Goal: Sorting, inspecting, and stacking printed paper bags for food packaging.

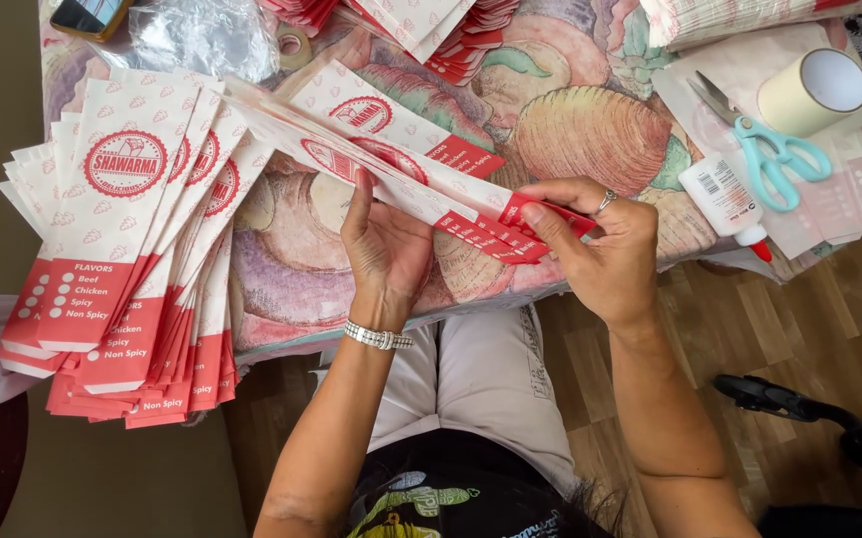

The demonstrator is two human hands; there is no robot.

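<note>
While spread above the table's (590,120) near edge, slim red-and-white paper sleeves (421,184) gripped at both ends.
Left hand (383,249) cupped beneath, fingers half curled; right hand (600,244) pinched shut on red tips.

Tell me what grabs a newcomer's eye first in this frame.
First, the two hands at centre: the left hand supports and the right hand pinches a fanned bundle of red-and-white paper sleeves over the table edge. Next, the big fanned stack of the same sleeves overhanging the table at left. At upper right lie teal-handled scissors, a white glue bottle and a tape roll on the fruit-patterned tablecloth.
</note>
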